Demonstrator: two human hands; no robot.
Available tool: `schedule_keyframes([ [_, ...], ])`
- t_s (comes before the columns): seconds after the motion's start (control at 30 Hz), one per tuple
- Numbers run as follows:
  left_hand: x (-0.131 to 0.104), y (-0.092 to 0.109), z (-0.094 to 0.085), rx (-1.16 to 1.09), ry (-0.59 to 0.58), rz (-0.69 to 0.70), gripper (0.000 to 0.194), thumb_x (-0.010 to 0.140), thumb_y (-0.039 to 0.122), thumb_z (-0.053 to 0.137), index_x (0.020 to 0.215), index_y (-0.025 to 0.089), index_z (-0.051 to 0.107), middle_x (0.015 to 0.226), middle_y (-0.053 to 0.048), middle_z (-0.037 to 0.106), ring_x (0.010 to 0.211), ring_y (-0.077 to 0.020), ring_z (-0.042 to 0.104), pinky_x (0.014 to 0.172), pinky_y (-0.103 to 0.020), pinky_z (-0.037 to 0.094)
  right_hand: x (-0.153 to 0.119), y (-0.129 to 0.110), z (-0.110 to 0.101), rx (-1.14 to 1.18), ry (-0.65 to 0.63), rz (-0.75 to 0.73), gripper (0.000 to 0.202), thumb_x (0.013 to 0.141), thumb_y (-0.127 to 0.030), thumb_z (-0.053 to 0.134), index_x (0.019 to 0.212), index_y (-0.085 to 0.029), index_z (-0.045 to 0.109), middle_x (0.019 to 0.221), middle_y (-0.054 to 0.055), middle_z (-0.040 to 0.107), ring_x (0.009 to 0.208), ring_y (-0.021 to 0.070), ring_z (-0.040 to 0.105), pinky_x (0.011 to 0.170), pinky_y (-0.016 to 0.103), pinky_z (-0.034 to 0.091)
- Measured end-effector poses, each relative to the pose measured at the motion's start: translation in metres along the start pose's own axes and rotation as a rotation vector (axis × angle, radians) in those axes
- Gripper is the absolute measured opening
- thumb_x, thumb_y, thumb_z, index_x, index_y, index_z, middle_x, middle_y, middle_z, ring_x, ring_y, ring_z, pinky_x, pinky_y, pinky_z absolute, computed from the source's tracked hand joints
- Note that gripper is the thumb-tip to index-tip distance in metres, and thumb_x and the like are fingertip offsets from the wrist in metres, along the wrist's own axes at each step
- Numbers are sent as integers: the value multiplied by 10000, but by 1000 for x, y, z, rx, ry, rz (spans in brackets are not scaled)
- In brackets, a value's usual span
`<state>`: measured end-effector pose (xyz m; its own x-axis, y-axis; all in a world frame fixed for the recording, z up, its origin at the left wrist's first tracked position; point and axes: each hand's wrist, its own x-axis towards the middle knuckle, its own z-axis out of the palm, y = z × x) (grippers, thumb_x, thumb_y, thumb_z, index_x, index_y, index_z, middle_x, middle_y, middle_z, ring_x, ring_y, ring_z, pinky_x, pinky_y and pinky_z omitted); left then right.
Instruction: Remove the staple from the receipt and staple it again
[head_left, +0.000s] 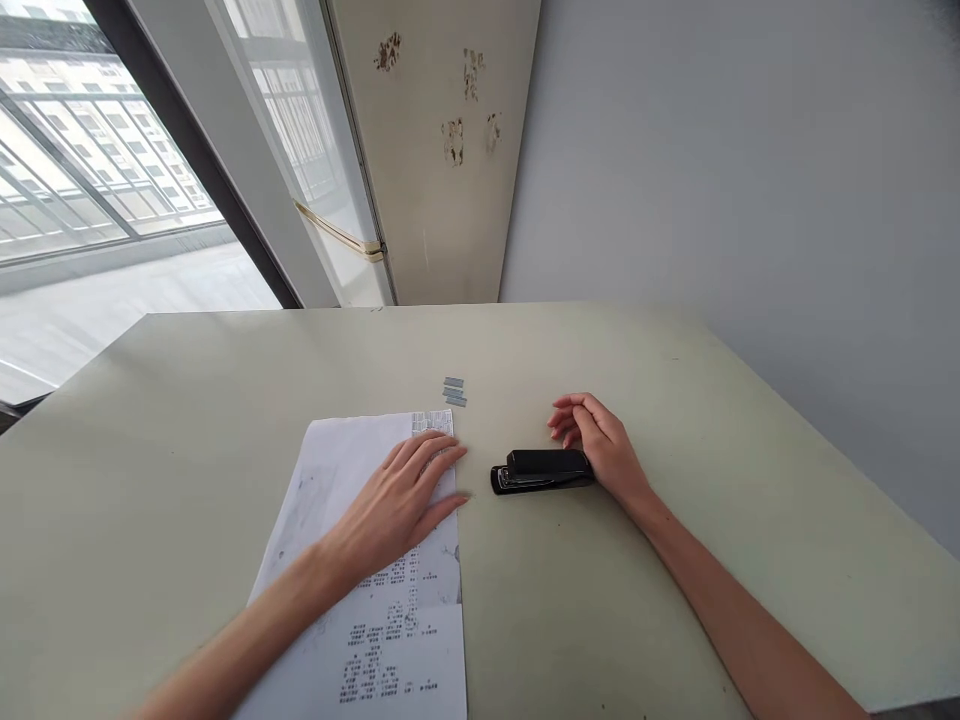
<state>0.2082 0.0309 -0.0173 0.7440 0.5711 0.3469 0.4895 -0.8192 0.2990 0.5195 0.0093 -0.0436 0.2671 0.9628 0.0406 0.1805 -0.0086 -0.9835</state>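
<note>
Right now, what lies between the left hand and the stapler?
The head view shows only a strip of table between the left hand and the stapler.

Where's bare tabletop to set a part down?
Table: left of the paper, and right of the right hand and right forearm. Also below the stapler, between paper and right forearm. Crowded: the middle, with left hand on the paper, staple strips beyond its top-right corner, right hand at the stapler.

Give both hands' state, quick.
Left hand: open, lying across the printed paper.
Right hand: half-open, loosely curled by the stapler, not gripping it.
</note>
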Motion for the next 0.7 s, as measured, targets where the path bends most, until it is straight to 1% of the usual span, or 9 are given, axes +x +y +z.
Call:
schedule_keyframes([
  [0.1, 6, -1, -2, 13, 8, 23, 441, 1073, 457, 566, 1473, 277, 521, 1414, -108, 649, 1358, -322, 590, 1104, -544, 534, 0, -1, 2, -17, 16, 11, 282, 996, -461, 473, 1005, -229, 632, 896, 52, 723, 757, 188, 660, 651, 321, 519],
  [0.17, 12, 5, -2, 15, 23, 48, 388, 1077, 436, 568, 1430, 274, 560, 1377, -103, 670, 1318, -313, 613, 1081, -532, 540, 0, -2, 2, -29, 17, 25, 279, 985, -469, 497, 991, -230, 642, 892, 52, 723, 751, 190, 655, 647, 320, 512],
  [0.23, 21, 13, 2, 6, 49, 65, 337, 1075, 414, 582, 1375, 259, 598, 1336, -95, 693, 1271, -297, 634, 1056, -512, 542, 0, -2, 2, -35, 15, 35, 277, 969, -483, 543, 981, -231, 656, 889, 52, 725, 749, 191, 652, 646, 318, 507],
  [0.33, 33, 25, 12, -3, 63, 66, 290, 1041, 415, 649, 1259, 223, 649, 1275, -88, 721, 1238, -303, 637, 1022, -506, 538, 0, -5, -1, -13, -17, 33, 301, 965, -515, 583, 972, -228, 676, 880, 50, 719, 742, 187, 645, 639, 311, 500],
  [0.43, 40, 30, 23, -34, 53, 35, 210, 1018, 396, 691, 1118, 211, 685, 1188, -72, 751, 1189, -297, 652, 984, -484, 538, -3, -11, -3, 2, -88, -13, 330, 976, -539, 584, 934, -228, 688, 869, 51, 712, 747, 189, 636, 645, 311, 490],
  [0.5, 42, 30, 27, -57, 56, 11, 168, 1027, 375, 683, 1067, 213, 695, 1152, -67, 762, 1155, -285, 664, 964, -468, 538, -6, -17, -4, -22, -150, -59, 326, 979, -530, 579, 917, -232, 698, 873, 49, 719, 768, 197, 639, 674, 318, 492],
  [0.6, 41, 29, 27, -72, 54, -7, 142, 1035, 357, 668, 1060, 223, 706, 1129, -61, 773, 1135, -282, 670, 945, -460, 537, -11, -24, -5, -114, -278, -85, 309, 980, -489, 565, 904, -240, 731, 893, 40, 747, 797, 205, 648, 728, 328, 499],
  [0.7, 38, 27, 21, -71, 40, -16, 127, 1034, 344, 665, 1066, 228, 707, 1113, -44, 779, 1130, -275, 670, 946, -451, 533, -13, -25, -6, -176, -372, -70, 285, 961, -458, 589, 884, -247, 763, 898, 28, 759, 812, 209, 652, 733, 324, 497],
])
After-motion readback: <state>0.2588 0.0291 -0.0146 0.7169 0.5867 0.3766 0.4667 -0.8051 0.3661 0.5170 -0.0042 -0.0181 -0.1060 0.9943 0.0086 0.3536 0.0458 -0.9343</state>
